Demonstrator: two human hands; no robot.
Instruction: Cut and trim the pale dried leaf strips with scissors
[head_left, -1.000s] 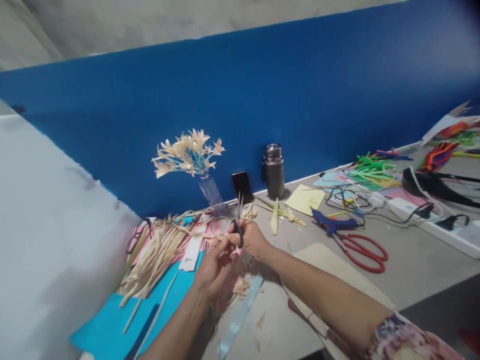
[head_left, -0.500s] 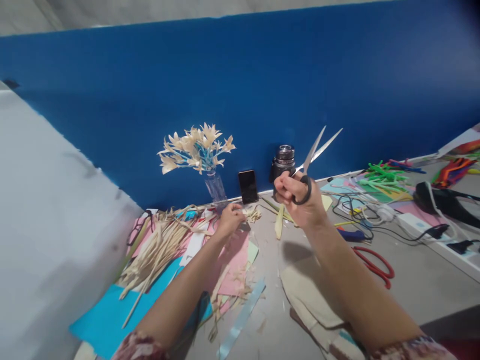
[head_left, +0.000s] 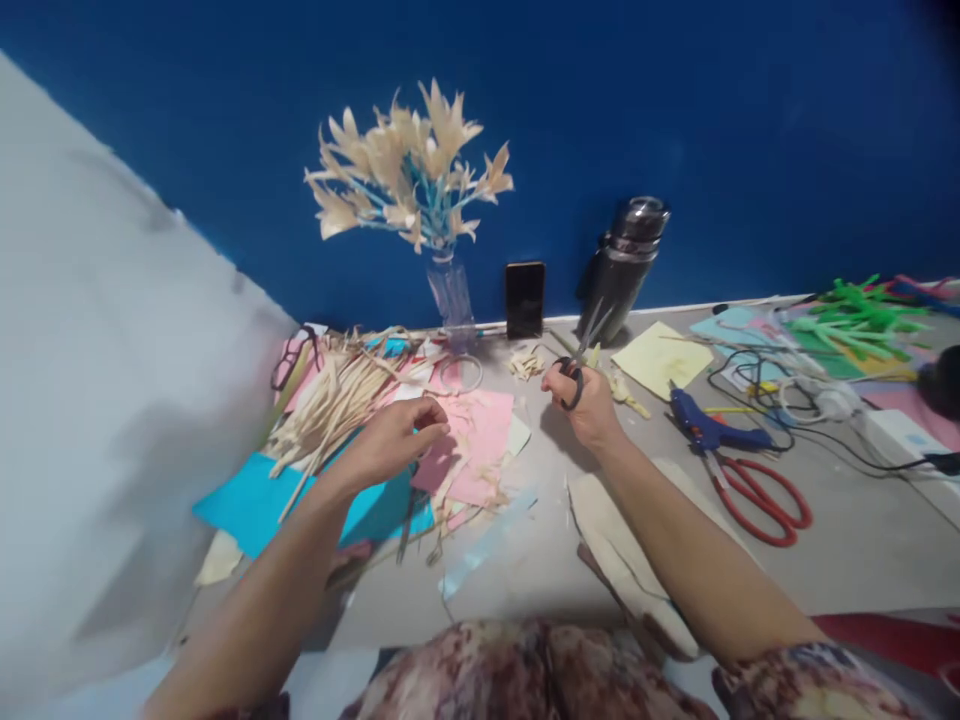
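Note:
My right hand [head_left: 589,402] grips black-handled scissors [head_left: 581,358], their blades pointing up and away toward a dark metal flask [head_left: 622,268]. My left hand [head_left: 394,442] hovers over pink paper [head_left: 480,440] with its fingers curled in a pinch; what they hold, if anything, is too small to name. Just left of that hand lies a heap of dried cream leaf strips [head_left: 337,395]. Behind stands a clear vase of cream leaf flowers [head_left: 412,175].
A black phone [head_left: 524,298] leans on the blue wall. Right of my arm lie a blue glue gun [head_left: 701,428], red scissors [head_left: 757,492], cables [head_left: 780,395], yellow paper [head_left: 660,358] and green pipe cleaners [head_left: 855,318]. Blue paper [head_left: 247,500] and a tape ring [head_left: 460,372] sit left.
My right hand has come down from the air with the scissors to just above the table. My left hand has drawn back toward me over the pink paper. The view has tilted down.

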